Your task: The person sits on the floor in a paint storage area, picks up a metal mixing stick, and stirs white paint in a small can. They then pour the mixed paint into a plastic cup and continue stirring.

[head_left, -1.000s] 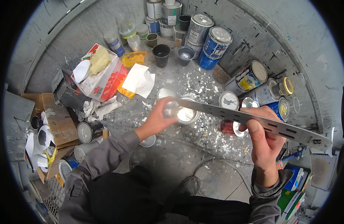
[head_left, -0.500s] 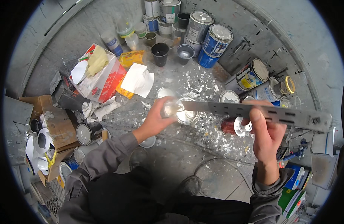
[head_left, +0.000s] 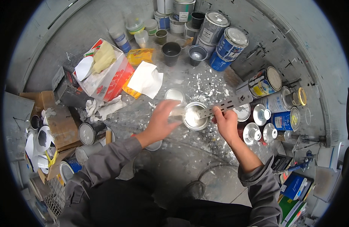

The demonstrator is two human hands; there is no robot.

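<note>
Smeared by motion, my left hand [head_left: 159,123] is curled round a small see-through cup [head_left: 177,111], beside an open paint can [head_left: 195,128]. White paint shows inside the can. My right hand [head_left: 226,123] grips a slotted metal paint stirring stick [head_left: 232,103] by thumb and fingers. The stick slants down to the left, its lower end over or in the can's mouth; the exact contact is blurred. Behind the cup lies a round pale lid or can top [head_left: 174,94]. Right of my right hand stand several bottles with white round tops [head_left: 252,133].
Paint cans [head_left: 229,45] and dark cups [head_left: 171,53] line the back. A red-and-white box [head_left: 110,81], white paper [head_left: 146,79] and crumpled tissue [head_left: 106,108] lie left. A cardboard box [head_left: 60,125] holds waste. Near my feet, a hose [head_left: 216,166] curves across the floor.
My right hand has moved left and lowered the stirring stick's end from the cup to the paint can. The left hand with the cup stays beside the can. The view has shifted slightly.
</note>
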